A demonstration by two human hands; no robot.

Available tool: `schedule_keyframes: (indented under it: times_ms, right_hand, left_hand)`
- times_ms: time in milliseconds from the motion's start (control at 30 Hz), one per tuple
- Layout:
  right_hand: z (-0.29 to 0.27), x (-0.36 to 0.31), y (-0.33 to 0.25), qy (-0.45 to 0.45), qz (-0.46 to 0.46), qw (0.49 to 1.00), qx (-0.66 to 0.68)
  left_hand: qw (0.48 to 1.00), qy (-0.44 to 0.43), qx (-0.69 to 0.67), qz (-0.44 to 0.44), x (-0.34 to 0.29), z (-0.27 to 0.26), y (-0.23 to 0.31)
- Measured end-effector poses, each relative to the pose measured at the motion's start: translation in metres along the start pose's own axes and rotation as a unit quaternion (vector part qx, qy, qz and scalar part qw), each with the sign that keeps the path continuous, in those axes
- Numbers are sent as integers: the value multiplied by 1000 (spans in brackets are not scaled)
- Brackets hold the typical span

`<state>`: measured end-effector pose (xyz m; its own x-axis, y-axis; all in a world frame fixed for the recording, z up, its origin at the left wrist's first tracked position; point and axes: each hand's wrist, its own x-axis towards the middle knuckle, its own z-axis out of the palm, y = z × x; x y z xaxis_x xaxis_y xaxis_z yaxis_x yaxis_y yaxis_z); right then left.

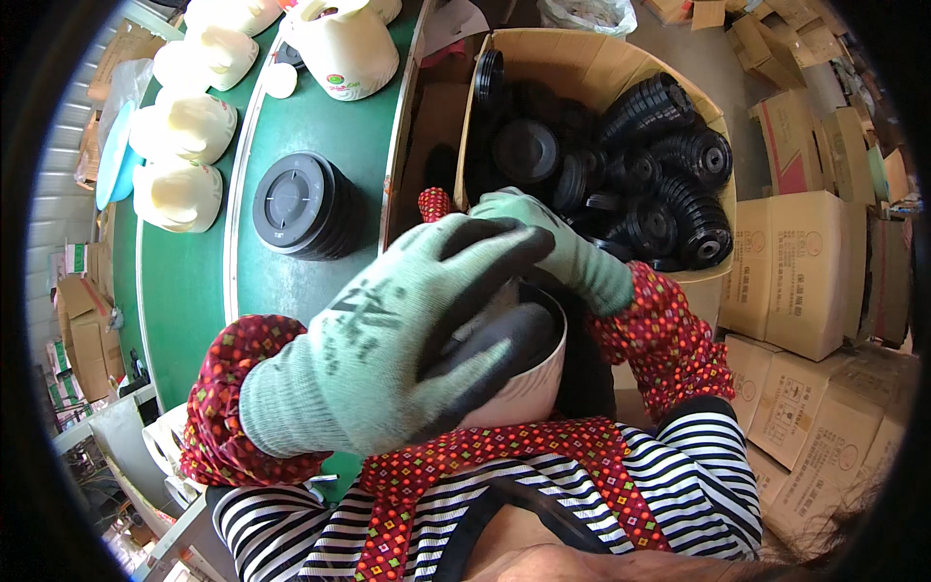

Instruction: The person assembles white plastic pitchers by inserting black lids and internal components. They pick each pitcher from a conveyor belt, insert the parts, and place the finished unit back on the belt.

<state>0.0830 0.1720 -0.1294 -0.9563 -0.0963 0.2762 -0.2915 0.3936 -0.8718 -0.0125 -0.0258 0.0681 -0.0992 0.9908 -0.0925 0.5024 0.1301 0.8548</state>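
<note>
A pale cylindrical jug body (525, 390) with a dark inner rim stands close against my front. My left hand (393, 325), in a green glove with dark fingertips and palm, is closed over its top, thumb and fingers bent across the opening. Just beyond it my right hand (553, 238), gloved alike, has its fingers curled at the far side of the opening, close to the left fingertips. What the right fingers grip is hidden by the left hand. A stack of round black bases (296, 206) sits on the green conveyor belt (335, 121) to the left.
At the far right of my hands is an open carton (720, 116) heaped with black round bases (645, 165). Several cream jugs (354, 48) line the belt's far end and left side. Stacked cardboard boxes (790, 272) fill the right side.
</note>
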Motion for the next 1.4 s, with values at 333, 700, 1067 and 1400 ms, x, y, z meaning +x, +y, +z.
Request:
schedule_keyframes:
  times_ms: [333,700,1067,1400]
  right_hand:
    - [13,-47,-37,140,-6,981,-135]
    - [-7,-44,-159,-52,159,897,-409]
    - [1,-13,-182,-53,95,879,-464]
    - [0,-67,-160,27,41,965,-259]
  left_hand:
    - [988,-1,144,-47,4,37,-6]
    - [999,37,18,27,28,46,-188]
    - [973,74,-191,111,73,75,-220]
    - [966,226,101,-76,-86,9,-201]
